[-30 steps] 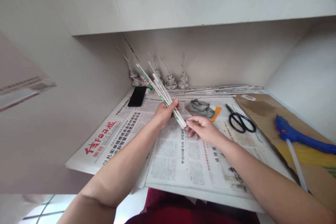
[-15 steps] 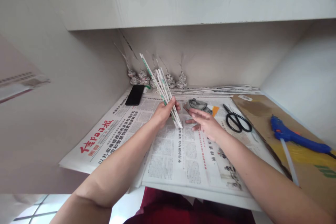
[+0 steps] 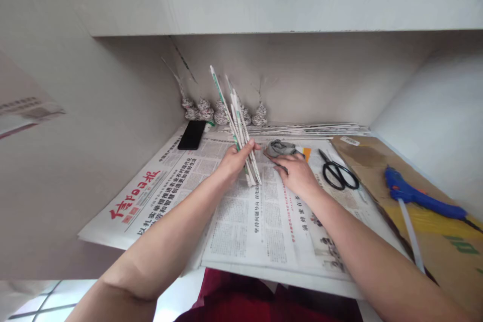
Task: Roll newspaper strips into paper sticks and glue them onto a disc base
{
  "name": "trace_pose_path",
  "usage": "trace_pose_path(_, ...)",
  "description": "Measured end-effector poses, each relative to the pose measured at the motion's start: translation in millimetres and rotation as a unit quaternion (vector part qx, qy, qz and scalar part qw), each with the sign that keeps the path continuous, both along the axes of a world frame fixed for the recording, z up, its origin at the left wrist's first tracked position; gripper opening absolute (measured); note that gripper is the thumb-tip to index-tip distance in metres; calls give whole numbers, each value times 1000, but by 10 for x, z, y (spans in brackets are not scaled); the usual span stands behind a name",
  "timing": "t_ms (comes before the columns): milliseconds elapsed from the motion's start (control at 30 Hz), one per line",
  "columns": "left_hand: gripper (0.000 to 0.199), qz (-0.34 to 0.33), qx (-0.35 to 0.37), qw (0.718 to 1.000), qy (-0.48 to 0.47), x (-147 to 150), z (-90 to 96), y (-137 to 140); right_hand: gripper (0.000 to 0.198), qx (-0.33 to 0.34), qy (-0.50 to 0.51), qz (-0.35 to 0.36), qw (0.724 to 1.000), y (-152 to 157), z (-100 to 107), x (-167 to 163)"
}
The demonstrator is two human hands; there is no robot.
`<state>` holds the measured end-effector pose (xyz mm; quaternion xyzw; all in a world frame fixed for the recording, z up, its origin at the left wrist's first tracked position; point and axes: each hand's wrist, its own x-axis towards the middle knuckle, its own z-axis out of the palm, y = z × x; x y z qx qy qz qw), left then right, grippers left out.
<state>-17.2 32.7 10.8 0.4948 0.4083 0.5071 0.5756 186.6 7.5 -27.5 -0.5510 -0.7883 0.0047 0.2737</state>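
My left hand [image 3: 237, 158] is wrapped round a bundle of thin rolled-paper sticks [image 3: 237, 115], white with some green print. The sticks lean, their upper ends fanned unevenly and their lower ends just above the newspaper [image 3: 234, 226]. To the right, my right hand [image 3: 296, 171] is low over the newspaper with its fingers stretched out and apart. Its fingertips reach the near edge of a crumpled grey cloth [image 3: 281, 148]; whether they touch it I cannot tell.
Black-handled scissors [image 3: 339, 173] lie right of my right hand. A blue glue gun [image 3: 418, 196] rests on cardboard [image 3: 358, 156]. A black phone [image 3: 191, 135], several woven paper gourds [image 3: 259, 113] and more paper sticks [image 3: 302, 130] are at the back. A shelf [image 3: 279, 0] overhangs.
My right hand has moved slightly forward, nearer the grey cloth. The stick bundle in my left hand has become a little more upright.
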Motion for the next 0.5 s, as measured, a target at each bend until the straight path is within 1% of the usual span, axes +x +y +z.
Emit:
trace_pose_path(133,42,-9,54,998,29,-15,-29,7,30,14,-33,-38,999,36,-15,2)
trace_pose_path(267,42,0,77,997,22,-26,-4,17,32,1,-48,-79,996,45,10,68)
trace_pose_path(400,42,-3,104,994,26,-33,33,19,32,-2,-65,-136,989,53,35,215)
trace_pose_path(500,43,-18,101,994,37,-44,27,29,34,-7,-84,-180,980,49,53,314)
